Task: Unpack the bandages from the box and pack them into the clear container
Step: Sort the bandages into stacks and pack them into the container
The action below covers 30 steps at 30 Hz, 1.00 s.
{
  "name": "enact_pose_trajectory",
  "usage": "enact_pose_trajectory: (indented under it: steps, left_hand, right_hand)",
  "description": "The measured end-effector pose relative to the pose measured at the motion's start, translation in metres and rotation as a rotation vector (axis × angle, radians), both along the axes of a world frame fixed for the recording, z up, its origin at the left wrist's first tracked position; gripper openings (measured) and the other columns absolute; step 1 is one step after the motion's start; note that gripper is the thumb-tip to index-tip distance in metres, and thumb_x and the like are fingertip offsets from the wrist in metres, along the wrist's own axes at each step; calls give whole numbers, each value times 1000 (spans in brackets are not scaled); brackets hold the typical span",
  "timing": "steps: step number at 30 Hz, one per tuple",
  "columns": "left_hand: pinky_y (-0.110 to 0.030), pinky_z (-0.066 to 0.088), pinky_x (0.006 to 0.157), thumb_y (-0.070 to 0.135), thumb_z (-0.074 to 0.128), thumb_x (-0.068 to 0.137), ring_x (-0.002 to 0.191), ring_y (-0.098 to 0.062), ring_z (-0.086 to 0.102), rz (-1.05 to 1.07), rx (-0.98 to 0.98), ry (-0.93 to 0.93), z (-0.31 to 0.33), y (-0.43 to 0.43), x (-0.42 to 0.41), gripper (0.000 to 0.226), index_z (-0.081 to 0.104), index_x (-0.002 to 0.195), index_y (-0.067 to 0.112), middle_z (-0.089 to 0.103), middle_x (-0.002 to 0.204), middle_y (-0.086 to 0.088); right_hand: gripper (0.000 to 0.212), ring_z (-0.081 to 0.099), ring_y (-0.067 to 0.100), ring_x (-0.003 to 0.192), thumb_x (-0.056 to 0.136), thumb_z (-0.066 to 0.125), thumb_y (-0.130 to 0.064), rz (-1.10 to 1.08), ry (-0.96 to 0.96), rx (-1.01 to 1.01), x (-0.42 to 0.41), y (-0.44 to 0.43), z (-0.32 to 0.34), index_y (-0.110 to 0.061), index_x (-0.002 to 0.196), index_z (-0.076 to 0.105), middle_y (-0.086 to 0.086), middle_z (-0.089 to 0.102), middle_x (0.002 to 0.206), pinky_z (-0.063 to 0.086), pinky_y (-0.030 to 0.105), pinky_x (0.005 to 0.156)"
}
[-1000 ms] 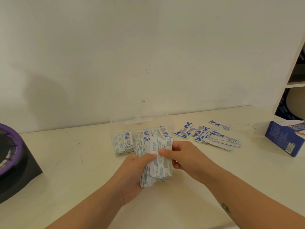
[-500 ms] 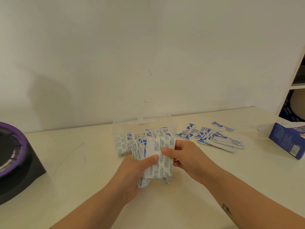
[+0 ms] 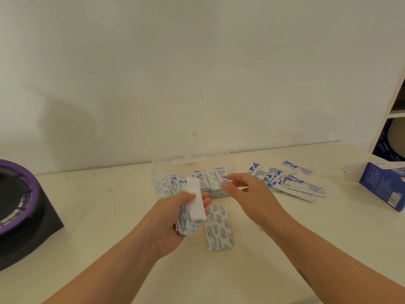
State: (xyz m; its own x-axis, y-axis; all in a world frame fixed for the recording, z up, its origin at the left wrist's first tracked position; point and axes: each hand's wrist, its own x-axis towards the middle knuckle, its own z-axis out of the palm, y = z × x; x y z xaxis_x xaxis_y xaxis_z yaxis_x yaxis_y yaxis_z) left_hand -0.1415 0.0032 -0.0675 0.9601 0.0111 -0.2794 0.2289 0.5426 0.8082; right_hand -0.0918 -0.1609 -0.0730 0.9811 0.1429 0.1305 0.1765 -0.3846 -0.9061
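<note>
My left hand (image 3: 175, 218) grips a thick stack of wrapped bandages (image 3: 194, 207), a plain white back facing up. Two wide bandages (image 3: 218, 229) lie flat on the table just right of that stack. My right hand (image 3: 247, 194) hovers over them with fingers loosely spread and holds nothing. Behind both hands stands the clear container (image 3: 190, 161), open, with several bandages upright inside. A loose pile of narrow blue-and-white bandages (image 3: 291, 183) lies to its right. The blue bandage box (image 3: 383, 185) sits at the far right, open.
A black device with a purple ring (image 3: 15, 207) stands at the table's left edge. A white shelf unit (image 3: 392, 115) rises at the far right. The wall runs close behind the container. The cream table (image 3: 109, 216) extends toward me.
My right hand let go of the front bandages, which now lie flat on the table, and it lifted away toward the container. My left hand still holds the remaining stack.
</note>
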Motion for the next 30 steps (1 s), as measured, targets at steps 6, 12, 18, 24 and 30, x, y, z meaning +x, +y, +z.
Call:
enact_pose_trajectory:
  steps: [6,12,18,24,30]
  left_hand:
    - [-25,53,48,0,61,84,66,-22,71,-103,217,-20,-2,-9,-9,20,66,102,6,74,87,-14]
    - [-31,59,64,6,57,88,73,-23,72,4,55,23,-2,-2,-2,12,66,93,2,73,90,-15]
    - [-26,57,49,-3,43,92,68,-17,72,53,24,1,3,4,2,24,59,110,1,73,92,-14]
    - [-27,54,49,1,59,84,66,-23,71,-99,190,-38,-6,-10,-7,22,67,105,4,73,88,-15]
    - [-30,57,57,5,59,84,79,-26,72,-186,225,-140,-8,-18,-15,25,66,109,8,72,96,-16]
  right_hand:
    - [12,52,5,58,82,71,-23,220,254,187,-5,3,6,-13,88,67,-6,68,72,43,20,59]
    - [5,58,7,54,85,66,-9,58,-27,396,-1,-6,14,-12,83,62,-1,66,63,44,17,53]
    - [24,54,-9,83,89,57,-13,309,-263,-452,-15,-20,-8,-35,86,65,-17,66,97,39,7,72]
    - [5,56,-3,59,84,66,-28,139,-67,28,-11,-15,1,-26,88,67,-8,70,85,41,12,57]
    - [32,69,28,84,82,69,-29,288,252,207,-11,-2,-10,-3,101,66,11,72,96,56,37,79]
